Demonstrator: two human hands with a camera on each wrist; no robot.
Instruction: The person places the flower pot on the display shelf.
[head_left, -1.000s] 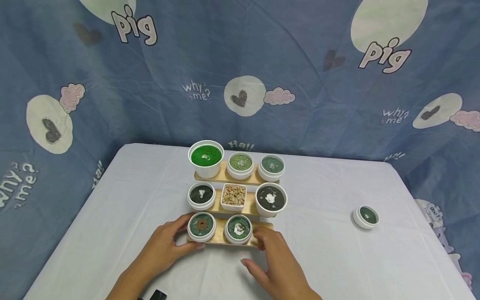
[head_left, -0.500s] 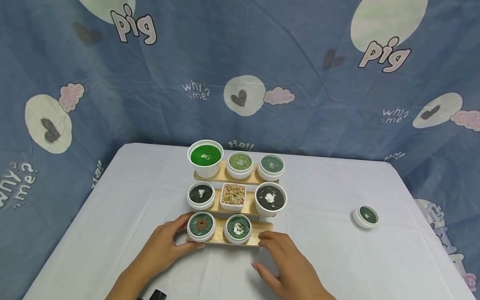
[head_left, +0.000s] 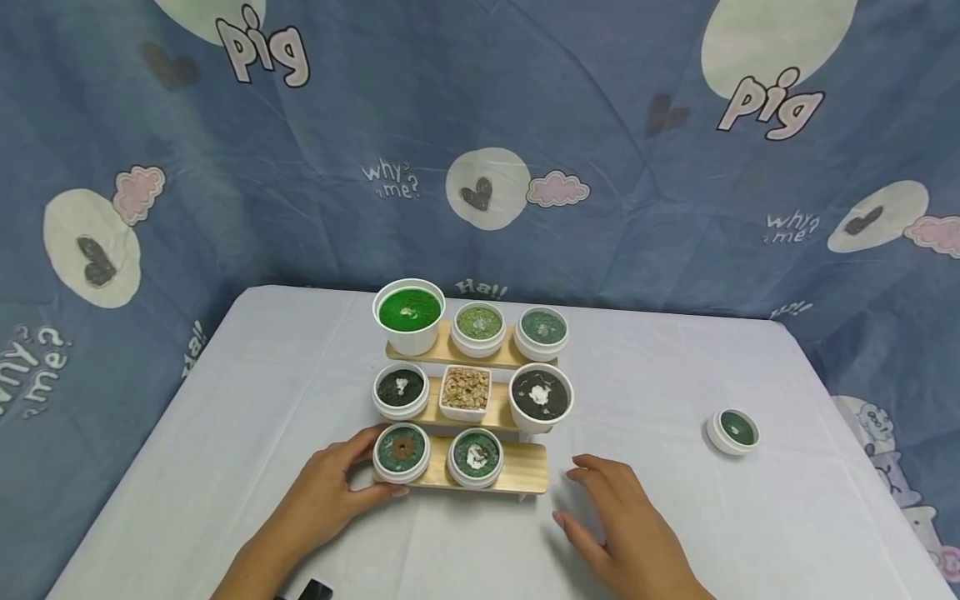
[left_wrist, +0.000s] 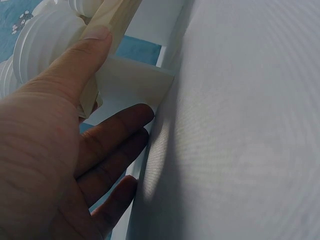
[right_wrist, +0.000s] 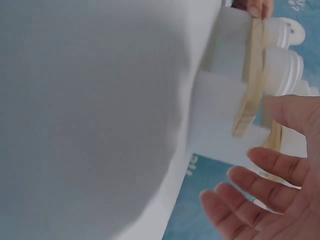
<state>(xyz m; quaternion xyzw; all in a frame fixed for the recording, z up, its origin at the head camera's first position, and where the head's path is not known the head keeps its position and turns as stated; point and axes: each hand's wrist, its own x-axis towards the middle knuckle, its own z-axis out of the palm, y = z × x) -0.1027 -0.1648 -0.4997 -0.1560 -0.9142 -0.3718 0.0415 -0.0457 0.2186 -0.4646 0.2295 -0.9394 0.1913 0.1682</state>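
A three-step wooden stand with white supports bears several white bowls and pots. My left hand grips the left end of its lowest step, thumb along the front edge of the board and index finger behind. Right beside those fingers sits a round pot with a brown-centred green top. A second green-topped pot with a white patch stands in the middle of that step. To the right of the stand, apart from it, my right hand hovers over the cloth with relaxed, spread fingers and holds nothing.
The middle step carries a square dish of granular bits between two dark-filled bowls. On the top step is a tall bright-green cup with two pots. A small dark-green pot sits far right on the white tablecloth. A blue curtain hangs behind.
My right hand has let go of the stand's lower right end and moved rightward, away from it. My left hand keeps its grip on the left end.
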